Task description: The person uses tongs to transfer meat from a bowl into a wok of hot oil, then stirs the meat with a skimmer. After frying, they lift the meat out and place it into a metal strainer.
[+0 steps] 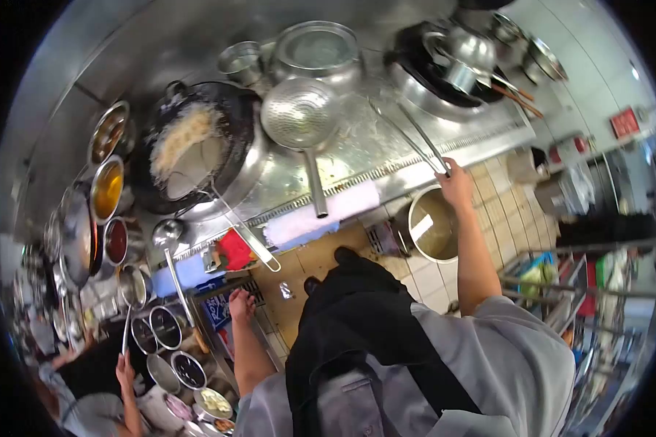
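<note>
My right hand (455, 183) is closed around the handle end of long metal tongs (408, 135), whose arms are spread over the steel counter. My left hand (242, 304) hangs with loosely bent fingers and nothing visible in it. Just above it lies the handle of a wire skimmer (244, 231). The skimmer's mesh head rests in the black wok (147, 149), in bubbling oil beside pale golden food (189, 135). Right of the wok, a perforated metal strainer (299, 113) lies with its handle pointing toward me.
A lidded steel pot (315, 51) stands behind the strainer. Folded towels (321, 218) line the counter's front edge. Below my right hand is a bucket of cloudy liquid (434, 233). Sauce bowls (108, 188) and a ladle (169, 237) are at left, where another person's hand (125, 370) holds a utensil.
</note>
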The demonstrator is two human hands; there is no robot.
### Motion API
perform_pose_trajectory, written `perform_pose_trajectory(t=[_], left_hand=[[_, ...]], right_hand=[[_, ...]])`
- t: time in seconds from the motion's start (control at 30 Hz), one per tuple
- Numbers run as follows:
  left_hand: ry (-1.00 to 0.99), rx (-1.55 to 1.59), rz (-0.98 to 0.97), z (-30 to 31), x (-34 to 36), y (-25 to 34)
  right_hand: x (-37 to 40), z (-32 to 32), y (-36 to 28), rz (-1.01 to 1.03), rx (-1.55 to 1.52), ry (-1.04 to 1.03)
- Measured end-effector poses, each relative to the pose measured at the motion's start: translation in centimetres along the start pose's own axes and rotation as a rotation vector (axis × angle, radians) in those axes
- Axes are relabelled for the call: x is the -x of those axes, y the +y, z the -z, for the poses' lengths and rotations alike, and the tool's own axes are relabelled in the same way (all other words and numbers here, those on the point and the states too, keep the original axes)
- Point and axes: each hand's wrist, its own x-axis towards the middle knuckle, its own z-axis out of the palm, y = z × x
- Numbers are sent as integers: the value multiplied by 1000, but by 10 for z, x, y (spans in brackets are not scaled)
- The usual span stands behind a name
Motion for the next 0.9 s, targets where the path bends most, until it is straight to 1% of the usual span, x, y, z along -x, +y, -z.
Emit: perform_pose_trajectory(t=[0.03, 0.1, 0.17, 0.2, 0.23, 0.3, 0.33, 0.37, 0.43, 0.47, 0.5, 0.53, 0.57, 0.6, 0.63, 0.67, 0.7, 0.77, 0.8, 0.83, 0.9], left_hand=[[49, -57, 3, 0, -5, 5], [-6, -87, 70, -5, -22, 18], [52, -10, 121, -19, -22, 35], [-43, 15, 117, -21, -25, 40], [-53, 4, 121, -25, -27, 41], [-221, -170, 120, -29, -29, 44], [-203, -236, 91, -28, -34, 38], [-204, -243, 100, -21, -37, 31], [-186, -545, 73, -13, -24, 25], [-172, -765, 35, -5, -8, 19], [-188, -854, -70, 32, -45, -14], [-166, -1032, -169, 25, 11, -3], [-295, -1731, -524, 100, -91, -67], [-231, -1416, -187, 87, -36, -64], [-388, -1635, -384, 105, -36, -79], [-557, -1844, -586, 122, -34, -95], [-557, -1849, -583, 121, -25, -100], [-348, -1866, -553, 106, 8, -111], [-178, -1419, -349, 96, 14, -119], [-182, -1428, -339, 86, 26, -126], [65, -1426, -668, 59, 54, -129]], right_hand=[[17, -32, 37, 203, -290, 221], [64, -48, 67, -8, -268, 51], [96, -47, 83, -82, -124, -13], [107, -41, 79, -104, -108, 17], [114, -37, 75, -117, -105, 24], [127, -30, 65, -88, -46, 142], [129, -28, 59, -23, -144, 196], [127, -36, 58, -14, -252, 257], [123, -53, 56, -65, -355, 260], [125, -58, 57, -68, -357, 251], [124, -61, 55, -141, -198, 119], [124, -64, 52, -209, -41, -8], [127, -66, 50, -207, -52, -8], [128, -67, 48, -200, -50, 25], [131, -68, 50, -196, -46, 55], [138, -73, 58, -132, -79, 96], [148, -77, 66, -135, -81, 93], [175, -86, 85, -70, -291, 211], [193, -91, 102, -35, -339, 198], [215, -85, 110, -44, -326, 172], [259, -74, 128, -57, -276, 100]])
